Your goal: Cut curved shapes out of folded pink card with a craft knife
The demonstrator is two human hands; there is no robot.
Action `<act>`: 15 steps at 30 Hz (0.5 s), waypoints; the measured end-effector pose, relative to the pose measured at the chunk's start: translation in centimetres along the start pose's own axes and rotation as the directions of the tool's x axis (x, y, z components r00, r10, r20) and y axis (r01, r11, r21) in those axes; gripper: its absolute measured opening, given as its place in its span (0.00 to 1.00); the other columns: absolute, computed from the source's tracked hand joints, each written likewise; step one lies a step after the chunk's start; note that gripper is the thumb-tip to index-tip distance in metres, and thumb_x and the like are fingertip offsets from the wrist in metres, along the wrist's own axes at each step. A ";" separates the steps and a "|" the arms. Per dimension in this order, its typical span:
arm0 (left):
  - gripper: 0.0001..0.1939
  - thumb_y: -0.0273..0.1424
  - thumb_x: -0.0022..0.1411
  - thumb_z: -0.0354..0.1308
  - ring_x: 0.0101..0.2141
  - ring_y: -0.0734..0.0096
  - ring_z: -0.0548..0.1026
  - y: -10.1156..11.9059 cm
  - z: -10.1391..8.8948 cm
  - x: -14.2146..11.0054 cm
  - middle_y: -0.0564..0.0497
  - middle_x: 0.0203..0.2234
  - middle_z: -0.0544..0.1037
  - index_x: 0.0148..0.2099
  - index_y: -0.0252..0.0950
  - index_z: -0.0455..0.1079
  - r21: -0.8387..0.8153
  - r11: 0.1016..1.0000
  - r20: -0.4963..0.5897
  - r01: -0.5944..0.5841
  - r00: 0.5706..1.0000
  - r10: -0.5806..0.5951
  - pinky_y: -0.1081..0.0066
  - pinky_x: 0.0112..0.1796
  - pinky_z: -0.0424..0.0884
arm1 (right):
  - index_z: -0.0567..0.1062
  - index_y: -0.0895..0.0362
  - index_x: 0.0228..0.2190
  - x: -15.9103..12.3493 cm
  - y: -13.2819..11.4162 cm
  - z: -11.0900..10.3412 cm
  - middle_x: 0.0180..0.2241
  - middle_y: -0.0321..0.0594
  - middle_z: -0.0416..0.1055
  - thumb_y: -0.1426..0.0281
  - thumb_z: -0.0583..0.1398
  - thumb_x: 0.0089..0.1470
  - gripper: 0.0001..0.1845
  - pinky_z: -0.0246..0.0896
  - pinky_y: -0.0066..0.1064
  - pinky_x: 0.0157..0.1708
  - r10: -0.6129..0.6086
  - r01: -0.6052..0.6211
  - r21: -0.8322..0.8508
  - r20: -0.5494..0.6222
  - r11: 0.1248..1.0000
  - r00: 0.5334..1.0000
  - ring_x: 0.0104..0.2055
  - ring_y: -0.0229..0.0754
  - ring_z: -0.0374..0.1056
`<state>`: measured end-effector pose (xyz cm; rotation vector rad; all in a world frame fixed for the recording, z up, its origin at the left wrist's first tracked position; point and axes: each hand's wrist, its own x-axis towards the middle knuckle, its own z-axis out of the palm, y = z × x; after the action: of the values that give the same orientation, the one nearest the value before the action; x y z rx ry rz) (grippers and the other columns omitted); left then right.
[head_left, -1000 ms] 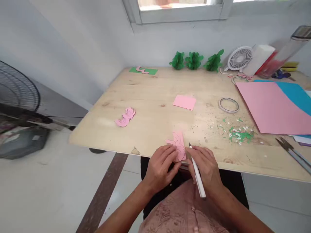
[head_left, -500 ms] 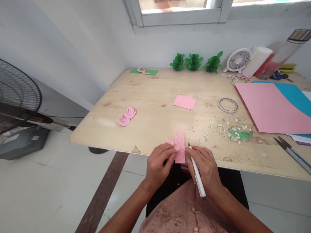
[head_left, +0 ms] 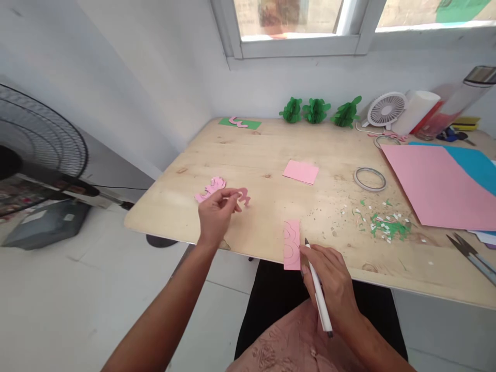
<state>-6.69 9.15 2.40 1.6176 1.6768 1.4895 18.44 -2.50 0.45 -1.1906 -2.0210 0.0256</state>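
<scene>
Pinched in the fingers of my left hand [head_left: 217, 212] is a curvy pink paper cutout [head_left: 244, 196], held above the table. Close behind that hand lies a pile of similar pink cutouts [head_left: 216, 184], partly covered by it. My right hand [head_left: 327, 274] is closed on a white pen [head_left: 321, 302], its dark tip pointing away from me. Beside the pen tip, a pink paper strip [head_left: 292, 245] with wavy drawn lines lies at the table's front edge, touched by my right fingers.
Pink paper pieces [head_left: 301, 172] lie mid-table. To the right are a tape roll [head_left: 369, 179], green and white scraps [head_left: 389, 226], large pink paper [head_left: 445, 186] and snips [head_left: 473, 256]. Green paper shapes [head_left: 316, 111] and a small fan [head_left: 386, 110] stand along the wall.
My left hand has lifted the pink cutout off the marked strip and carried it left, near the pile. My right hand stays by the strip with the pen. The view has shifted slightly.
</scene>
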 end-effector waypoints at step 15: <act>0.11 0.28 0.64 0.50 0.48 0.61 0.76 -3.5 -2.6 -0.9 0.45 0.44 0.79 0.43 0.37 0.73 0.309 0.892 0.161 -0.329 0.943 0.292 0.58 0.51 0.71 | 0.71 0.59 0.50 -0.1 0.3 0.6 0.38 0.45 0.79 0.79 0.55 0.59 0.17 0.66 0.44 0.46 -0.017 0.017 -0.015 -0.032 1.000 0.999 0.43 0.48 0.74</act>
<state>-10.33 8.09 0.08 2.1971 1.7395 1.2671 18.35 -2.18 -0.10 -1.1763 -2.0067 -0.0169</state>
